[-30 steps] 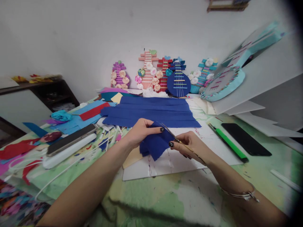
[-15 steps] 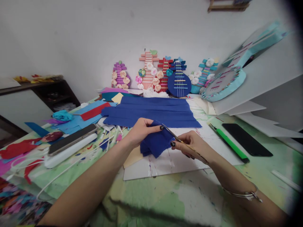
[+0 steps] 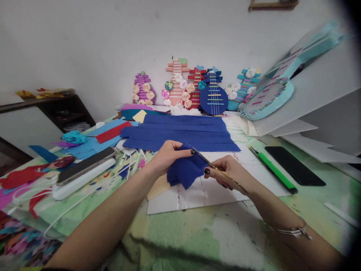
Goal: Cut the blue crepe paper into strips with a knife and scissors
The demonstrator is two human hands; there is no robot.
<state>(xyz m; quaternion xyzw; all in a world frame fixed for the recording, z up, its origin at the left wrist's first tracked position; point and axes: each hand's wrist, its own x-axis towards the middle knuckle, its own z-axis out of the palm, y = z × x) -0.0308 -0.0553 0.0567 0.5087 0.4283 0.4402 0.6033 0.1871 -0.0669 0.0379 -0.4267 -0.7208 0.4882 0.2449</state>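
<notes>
My left hand [image 3: 168, 157] pinches a folded piece of dark blue crepe paper [image 3: 184, 171] between thumb and fingers, above a white board [image 3: 220, 195]. My right hand [image 3: 225, 172] is closed around a pair of scissors [image 3: 231, 180] with gold handles, seen nearly edge-on. Their thin blades point up and left along the paper's upper right edge; whether they are parted is hard to make out. Right fingertips are close to the paper's right corner. Behind both hands lies a wide, creased blue crepe paper sheet [image 3: 180, 131].
Right of the board are a green utility knife [image 3: 276, 171] and a black flat slab [image 3: 295, 165]. On the left, a phone [image 3: 86, 165] rests on a white case among cables and coloured scraps. Several decorated model lutes [image 3: 213, 99] stand along the wall. White boards [image 3: 310, 101] lean at right.
Almost nothing differs. The hands, scissors and blue crepe paper stay in nearly the same place, with only a slight shift of the view.
</notes>
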